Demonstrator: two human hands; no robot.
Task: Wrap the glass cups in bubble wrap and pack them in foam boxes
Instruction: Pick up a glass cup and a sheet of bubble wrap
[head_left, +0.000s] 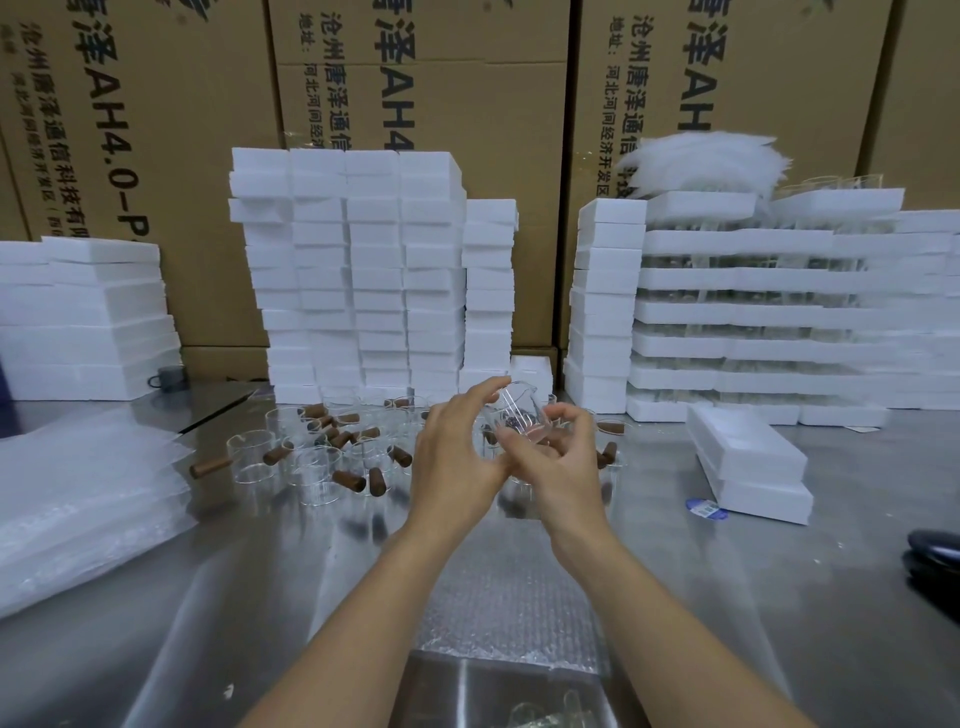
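Both hands hold one clear glass cup (517, 410) tilted in the air above the steel table (727, 597). My left hand (457, 452) curls around its left side; my right hand (558, 457) pinches its base from below and right. Behind the hands stand several more glass cups with brown wooden handles (311, 452). A sheet of bubble wrap (509, 613) lies flat on the table between my forearms. Two closed white foam boxes (748, 462) sit stacked at the right.
A pile of bubble wrap sheets (78, 499) lies at the left. Tall stacks of foam boxes (363, 270) and foam trays with glassware (779, 322) line the back before cardboard cartons (156, 130). A dark object (935, 551) sits at the right edge.
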